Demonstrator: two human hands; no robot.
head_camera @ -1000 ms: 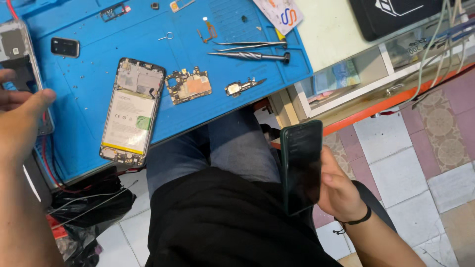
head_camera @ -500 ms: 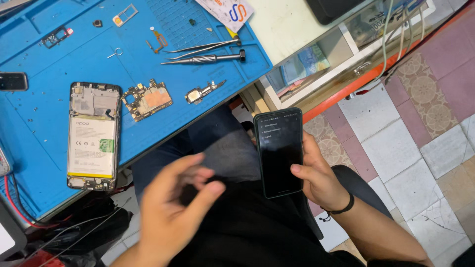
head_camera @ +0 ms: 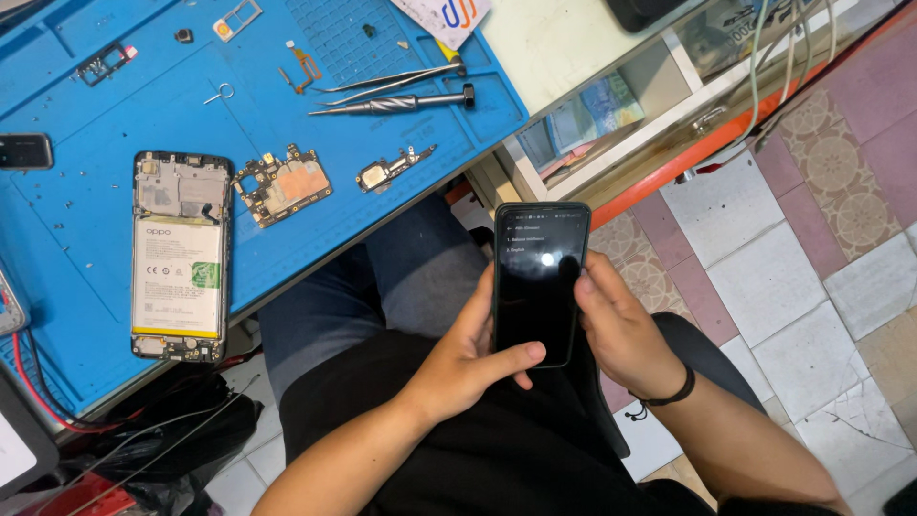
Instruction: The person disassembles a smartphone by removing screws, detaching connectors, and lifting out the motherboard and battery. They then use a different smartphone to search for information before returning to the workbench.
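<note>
Above the lap, both hands cradle a dark smartphone [head_camera: 539, 283] held upright over the knees, well apart from the bench. Left hand [head_camera: 465, 358]: fingers curled behind the phone's left edge, thumb lying across the lower front glass, closed on the phone. Right hand [head_camera: 621, 330]: palm and fingers wrapped round the right edge, thumb raised to the side of the screen, also closed on the phone; a black band sits at its wrist. The screen is mostly black, with a few small lines of pale text near the top and a bright spot of reflected light.

Risk 1: the phone hangs over a tiled floor [head_camera: 812, 239] with no support beneath but the legs. A loosened grip while a thumb shifts would probably let it slide off the lap and strike the tiles.

Risk 2: the left thumb rests on the glass, so an unintended press on the menu seems possible.

Outward, on the blue work mat [head_camera: 95, 115], an opened phone [head_camera: 181, 256] lies face down with its battery exposed, and its lower end is near the mat's front edge. Just beside it lie a bare circuit board [head_camera: 282, 184] and a small module [head_camera: 387, 171]; farther back are tweezers [head_camera: 387, 80] and a screwdriver [head_camera: 396, 103]. A knee or elbow nudging the bench could plausibly scatter these loose parts, and tiny screws on the mat would be easily lost.
</note>
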